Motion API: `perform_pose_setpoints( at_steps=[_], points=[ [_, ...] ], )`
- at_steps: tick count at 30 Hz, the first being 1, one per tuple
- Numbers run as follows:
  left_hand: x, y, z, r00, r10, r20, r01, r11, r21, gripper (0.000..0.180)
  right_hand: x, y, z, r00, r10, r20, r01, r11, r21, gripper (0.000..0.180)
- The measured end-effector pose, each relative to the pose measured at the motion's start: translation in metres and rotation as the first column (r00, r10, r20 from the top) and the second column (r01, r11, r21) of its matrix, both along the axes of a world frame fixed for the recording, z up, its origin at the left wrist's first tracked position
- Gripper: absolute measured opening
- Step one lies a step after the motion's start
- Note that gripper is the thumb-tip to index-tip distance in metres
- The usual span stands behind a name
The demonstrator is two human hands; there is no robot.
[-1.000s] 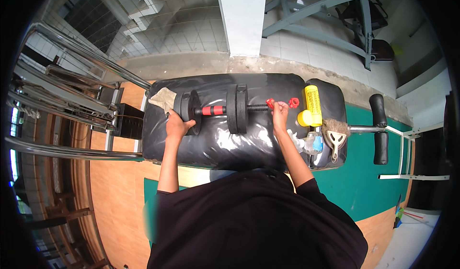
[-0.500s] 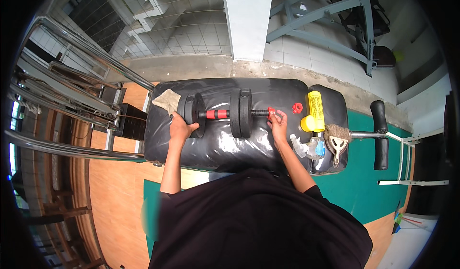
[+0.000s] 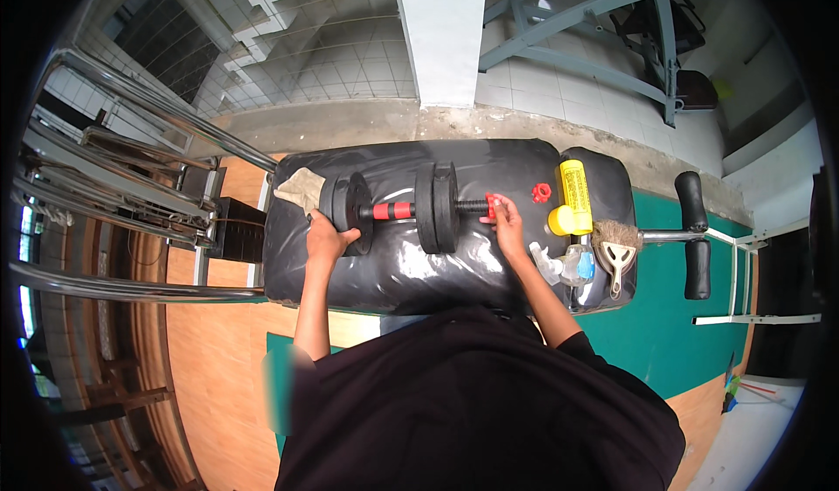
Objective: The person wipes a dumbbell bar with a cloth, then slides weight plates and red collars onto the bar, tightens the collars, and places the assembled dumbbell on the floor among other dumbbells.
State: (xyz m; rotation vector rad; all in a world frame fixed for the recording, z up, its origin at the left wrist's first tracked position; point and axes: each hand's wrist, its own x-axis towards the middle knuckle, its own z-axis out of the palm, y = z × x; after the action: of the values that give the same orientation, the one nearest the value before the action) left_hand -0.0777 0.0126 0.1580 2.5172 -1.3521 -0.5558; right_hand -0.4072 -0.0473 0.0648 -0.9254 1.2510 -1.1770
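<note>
Crosswise on the black padded bench (image 3: 411,273) lies the dumbbell (image 3: 411,209), which I judge heavy, rigid and roll-prone: my left hand (image 3: 325,239) clasps its end plates, my right hand (image 3: 504,225) pinches the threaded bar end.

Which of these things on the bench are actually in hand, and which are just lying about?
In hand: dumbbell, left hand on its end plates, right hand at the bar's bare end.
Lying about: red collar, yellow can, spray bottle, brush, rag.
</note>
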Motion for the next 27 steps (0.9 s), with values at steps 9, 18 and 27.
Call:
perform_pose_setpoints(
  at_steps=[9, 18, 27],
  points=[
    [0.001, 0.000, -0.002, 1.000, 0.001, 0.002, -0.001, 1.000, 0.000, 0.092, -0.014, -0.007, 0.002, 0.986, 0.166, -0.032, -0.137, 0.895, 0.425, 0.054],
    [-0.001, 0.001, 0.000, 0.999, 0.018, -0.030, -0.018, 1.000, -0.011, 0.089, -0.004, -0.008, -0.003, 0.996, 0.050, 0.071, -0.058, 0.993, 0.107, 0.063],
    [-0.001, 0.003, 0.001, 1.000, 0.004, -0.030, -0.005, 0.999, -0.042, 0.088, -0.027, -0.037, 0.036, 0.872, 0.436, -0.224, -0.248, 0.787, 0.565, 0.077]
  ],
)
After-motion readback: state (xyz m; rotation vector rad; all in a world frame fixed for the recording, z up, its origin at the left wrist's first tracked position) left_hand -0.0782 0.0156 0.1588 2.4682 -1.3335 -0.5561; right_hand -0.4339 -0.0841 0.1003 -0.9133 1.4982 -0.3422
